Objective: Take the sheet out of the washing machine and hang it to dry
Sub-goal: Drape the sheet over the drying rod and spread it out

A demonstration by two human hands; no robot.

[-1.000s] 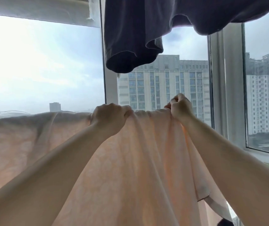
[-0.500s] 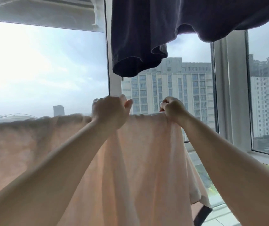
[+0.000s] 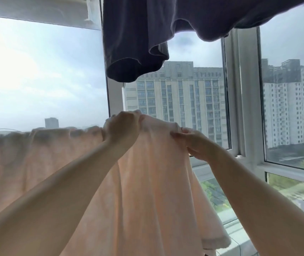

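Filling the lower left and centre of the head view, a large pale peach cotton sheet [image 3: 147, 182] hangs in soft folds, its top edge draped along a line that runs from the left border to the middle, where both hands hold it up in front of the window. Behind it stands the white-framed window [image 3: 239, 89], with bright cloudy sky on the left pane and tall pale apartment blocks [image 3: 175, 100] showing through the middle and right panes. Above, a dark grey-purple garment [image 3: 138, 43] hangs down from the top of the picture, its open sleeve end hanging just above the hands without touching them. The left hand [image 3: 121, 128] is raised at the sheet's top edge, fingers curled over and gripping a bunched fold of the cloth. The right hand [image 3: 193, 143] sits a little lower and just to the right, at the sheet's right end, its fingers and thumb pinching the fabric there. Between the two hands the cloth rises in a small hump.
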